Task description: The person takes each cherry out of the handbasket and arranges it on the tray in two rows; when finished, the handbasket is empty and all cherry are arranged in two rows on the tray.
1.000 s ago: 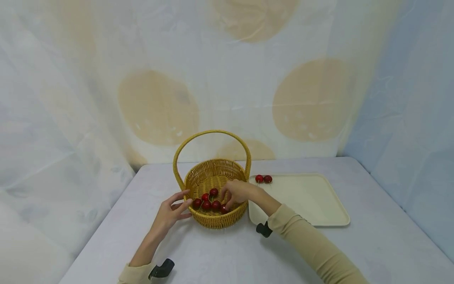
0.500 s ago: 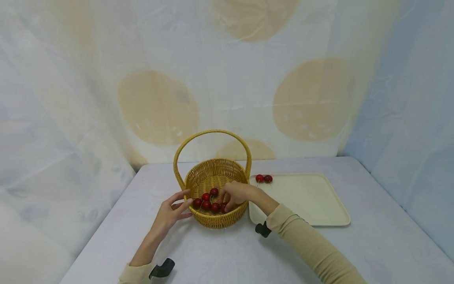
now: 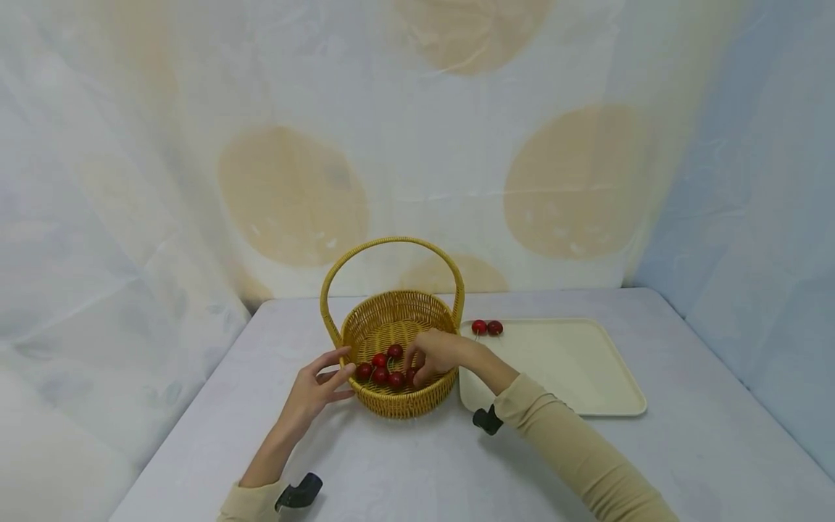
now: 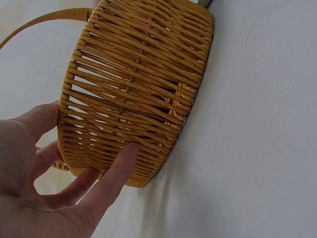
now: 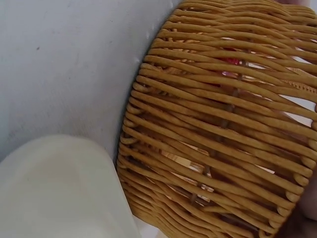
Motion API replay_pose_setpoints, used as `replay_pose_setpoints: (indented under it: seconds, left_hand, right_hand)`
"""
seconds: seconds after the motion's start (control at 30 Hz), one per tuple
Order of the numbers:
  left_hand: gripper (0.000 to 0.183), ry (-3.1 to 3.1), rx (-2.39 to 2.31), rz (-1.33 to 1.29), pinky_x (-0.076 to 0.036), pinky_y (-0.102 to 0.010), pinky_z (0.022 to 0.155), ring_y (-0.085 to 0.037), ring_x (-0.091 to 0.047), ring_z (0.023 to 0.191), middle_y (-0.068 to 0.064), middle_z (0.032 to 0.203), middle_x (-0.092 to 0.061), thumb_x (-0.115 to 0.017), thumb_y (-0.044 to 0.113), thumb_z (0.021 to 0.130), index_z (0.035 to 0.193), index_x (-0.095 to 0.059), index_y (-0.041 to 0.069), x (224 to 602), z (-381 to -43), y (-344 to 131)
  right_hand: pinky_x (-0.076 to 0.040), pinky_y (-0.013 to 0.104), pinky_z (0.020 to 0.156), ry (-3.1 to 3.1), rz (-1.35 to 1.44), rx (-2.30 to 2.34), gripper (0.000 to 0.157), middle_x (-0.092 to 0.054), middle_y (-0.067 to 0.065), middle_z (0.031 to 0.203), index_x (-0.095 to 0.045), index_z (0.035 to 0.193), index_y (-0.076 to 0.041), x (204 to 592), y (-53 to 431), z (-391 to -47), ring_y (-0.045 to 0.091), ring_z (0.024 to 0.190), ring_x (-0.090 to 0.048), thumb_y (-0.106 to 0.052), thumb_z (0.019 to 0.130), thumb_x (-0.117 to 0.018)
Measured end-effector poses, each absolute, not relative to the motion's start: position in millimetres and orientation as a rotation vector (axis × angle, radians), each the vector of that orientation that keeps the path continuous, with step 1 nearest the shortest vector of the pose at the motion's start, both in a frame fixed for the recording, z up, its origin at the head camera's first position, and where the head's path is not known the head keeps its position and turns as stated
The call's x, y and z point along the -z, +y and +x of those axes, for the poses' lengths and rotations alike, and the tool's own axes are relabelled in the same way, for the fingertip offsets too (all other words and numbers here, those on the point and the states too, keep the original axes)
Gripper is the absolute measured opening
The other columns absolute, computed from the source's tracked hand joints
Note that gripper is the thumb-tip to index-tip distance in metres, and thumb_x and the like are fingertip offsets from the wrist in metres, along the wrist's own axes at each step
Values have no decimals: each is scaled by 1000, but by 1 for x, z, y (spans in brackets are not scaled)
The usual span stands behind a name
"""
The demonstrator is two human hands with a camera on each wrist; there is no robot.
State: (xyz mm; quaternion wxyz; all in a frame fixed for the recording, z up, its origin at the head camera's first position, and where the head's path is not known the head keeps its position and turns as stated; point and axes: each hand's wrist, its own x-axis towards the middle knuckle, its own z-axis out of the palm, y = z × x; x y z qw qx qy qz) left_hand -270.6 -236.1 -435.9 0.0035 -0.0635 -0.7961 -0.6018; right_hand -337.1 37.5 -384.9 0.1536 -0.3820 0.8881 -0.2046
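Observation:
In the head view, a yellow-brown wicker basket [image 3: 404, 407] with a tall arched handle stands on the table. Several red cherries [image 3: 380, 375] with stems lie inside, toward its near left. My left hand [image 3: 312, 391] holds the basket's left side, a fingertip at the rim and other fingers along the outer weave, as the left wrist view shows. My right hand [image 3: 438, 355] reaches over the right rim, thumb and fingers bent down around a dark cherry [image 3: 410, 377], partly hidden by them. In the right wrist view, the basket's wall [image 5: 213, 114] hides most of that hand.
A cream rectangular tray [image 3: 554, 370] lies right of the basket, partly under my right forearm. Two cherries [image 3: 487, 328] sit in its far left corner. A patterned cloth backdrop [image 3: 430, 181] rises behind the table [image 3: 404, 471], and more cloth hangs at both sides.
The right hand stays in the basket; its fingers shift slightly around the dark cherry, and a neighbouring cherry moves a little. The left hand keeps its place on the basket.

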Motion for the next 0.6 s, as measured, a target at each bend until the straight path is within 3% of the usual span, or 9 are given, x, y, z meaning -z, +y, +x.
replay_pose_setpoints:
  seconds: [0.3, 0.6]
  left_hand:
    - [56, -2493, 1880, -202, -62, -47, 83, -40, -59, 122, -17, 137, -51, -68, 35, 92, 142, -51, 13, 435, -270, -235]
    - [57, -2494, 1886, -191, -61, -48, 83, -40, -59, 122, -17, 138, -51, -69, 36, 92, 141, -51, 14, 436, -271, -236]
  right_hand:
    - [-60, 30, 81, 2594, -1110, 639, 23, -74, 5, 103, -74, 108, -14, 369, 48, -334, 18, 97, -68, -22, 87, -76]
    - [-57, 24, 73, 2615, -1151, 717, 21, -74, 1, 97, -72, 108, -17, 362, 65, -334, 16, 92, -68, -26, 89, -74]
